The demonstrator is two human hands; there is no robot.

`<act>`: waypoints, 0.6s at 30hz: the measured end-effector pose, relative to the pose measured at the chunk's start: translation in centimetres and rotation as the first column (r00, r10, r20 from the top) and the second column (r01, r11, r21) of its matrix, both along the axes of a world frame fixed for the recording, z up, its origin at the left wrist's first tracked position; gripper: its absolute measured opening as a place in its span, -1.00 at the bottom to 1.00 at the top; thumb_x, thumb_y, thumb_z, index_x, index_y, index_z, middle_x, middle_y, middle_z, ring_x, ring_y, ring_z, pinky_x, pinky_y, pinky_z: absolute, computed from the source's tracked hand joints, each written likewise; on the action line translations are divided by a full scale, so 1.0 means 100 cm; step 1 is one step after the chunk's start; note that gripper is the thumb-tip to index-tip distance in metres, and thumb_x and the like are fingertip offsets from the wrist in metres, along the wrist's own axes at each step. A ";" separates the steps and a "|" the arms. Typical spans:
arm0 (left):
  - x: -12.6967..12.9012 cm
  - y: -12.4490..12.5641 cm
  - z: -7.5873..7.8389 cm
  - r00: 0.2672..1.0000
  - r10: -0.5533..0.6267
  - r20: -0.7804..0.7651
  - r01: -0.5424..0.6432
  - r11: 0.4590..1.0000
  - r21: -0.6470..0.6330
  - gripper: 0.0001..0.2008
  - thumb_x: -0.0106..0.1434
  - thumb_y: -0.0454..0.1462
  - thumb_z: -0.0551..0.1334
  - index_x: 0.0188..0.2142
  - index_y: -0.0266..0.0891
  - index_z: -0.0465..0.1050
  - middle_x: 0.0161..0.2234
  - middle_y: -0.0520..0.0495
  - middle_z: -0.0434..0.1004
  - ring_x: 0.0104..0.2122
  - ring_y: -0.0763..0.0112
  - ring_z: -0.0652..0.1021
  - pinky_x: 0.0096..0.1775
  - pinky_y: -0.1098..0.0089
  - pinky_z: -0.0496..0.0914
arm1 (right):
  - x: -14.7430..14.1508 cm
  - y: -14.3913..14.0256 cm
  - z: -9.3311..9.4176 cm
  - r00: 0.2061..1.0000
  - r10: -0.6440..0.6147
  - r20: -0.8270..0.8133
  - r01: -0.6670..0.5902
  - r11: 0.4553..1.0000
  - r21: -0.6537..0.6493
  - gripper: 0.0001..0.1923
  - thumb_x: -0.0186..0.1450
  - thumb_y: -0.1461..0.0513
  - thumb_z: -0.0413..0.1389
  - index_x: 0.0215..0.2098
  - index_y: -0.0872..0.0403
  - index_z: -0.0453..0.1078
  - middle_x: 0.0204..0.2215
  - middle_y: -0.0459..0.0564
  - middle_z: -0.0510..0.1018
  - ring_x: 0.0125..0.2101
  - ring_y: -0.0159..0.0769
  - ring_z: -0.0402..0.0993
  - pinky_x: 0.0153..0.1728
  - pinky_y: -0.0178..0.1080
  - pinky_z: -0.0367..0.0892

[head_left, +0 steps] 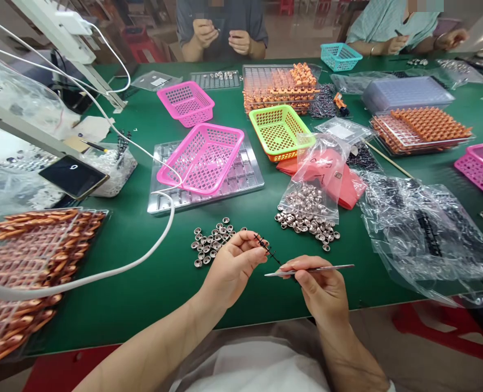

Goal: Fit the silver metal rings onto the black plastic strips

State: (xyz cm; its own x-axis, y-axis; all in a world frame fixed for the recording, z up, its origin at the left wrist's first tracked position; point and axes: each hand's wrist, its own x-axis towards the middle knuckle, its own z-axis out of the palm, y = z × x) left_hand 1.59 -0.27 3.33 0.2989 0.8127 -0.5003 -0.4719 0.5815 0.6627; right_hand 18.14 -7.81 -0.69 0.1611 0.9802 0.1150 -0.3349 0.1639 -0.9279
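Observation:
My left hand [233,267] pinches a thin black plastic strip [270,251] with short side prongs between thumb and fingers. Across the fingers of my right hand [326,288] lies a slender silver metal tool [333,268], its pointed tip towards the left; whether it is tweezers or a blade I cannot tell. The strip's lower end reaches the right fingertips, and whether they grip it is unclear. Small round metal cups [206,246] are scattered just beyond my left hand. A bigger heap of the same cups [306,209] spills from a clear bag past my right hand.
A pink basket [168,169] stands on a metal tray [241,182]; a green basket [261,122] is to its right. A white cable [143,256] crosses the left side near stacked copper-coloured parts [41,256]. Plastic bags [421,234] lie right. Co-workers sit opposite.

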 end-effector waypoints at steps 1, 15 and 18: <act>-0.002 0.000 0.001 0.999 -0.036 -0.008 0.036 0.999 -0.011 -0.63 -0.07 -0.34 0.57 -0.29 -0.26 0.50 -0.39 0.02 0.59 -0.37 0.49 0.58 -0.32 0.52 0.48 | 0.003 0.000 0.001 1.000 0.002 0.019 -0.002 1.000 0.003 -0.90 0.35 0.26 0.21 -0.17 0.00 0.55 -0.28 0.00 0.68 -0.25 -0.23 0.66 -0.26 -0.17 0.62; -0.012 0.010 -0.007 0.855 -0.516 -0.041 0.513 0.856 -0.067 -0.70 -0.01 -0.20 0.55 -0.33 -0.34 0.67 -0.50 -0.11 0.65 -0.54 0.40 0.59 -0.44 0.39 0.51 | 0.023 0.002 0.001 0.962 0.149 0.230 -0.190 0.967 0.169 -0.82 0.35 0.34 0.16 -0.12 0.01 0.53 -0.31 0.03 0.68 -0.30 -0.19 0.61 -0.27 -0.09 0.53; -0.012 0.013 -0.006 0.830 -0.555 -0.054 0.552 0.832 -0.051 -0.72 0.00 -0.20 0.55 -0.33 -0.34 0.68 -0.48 -0.12 0.66 -0.53 0.39 0.60 -0.42 0.39 0.52 | 0.024 0.002 0.001 0.963 0.165 0.214 -0.202 0.966 0.164 -0.79 0.35 0.34 0.16 -0.10 -0.01 0.53 -0.31 0.03 0.68 -0.32 -0.19 0.60 -0.29 -0.09 0.52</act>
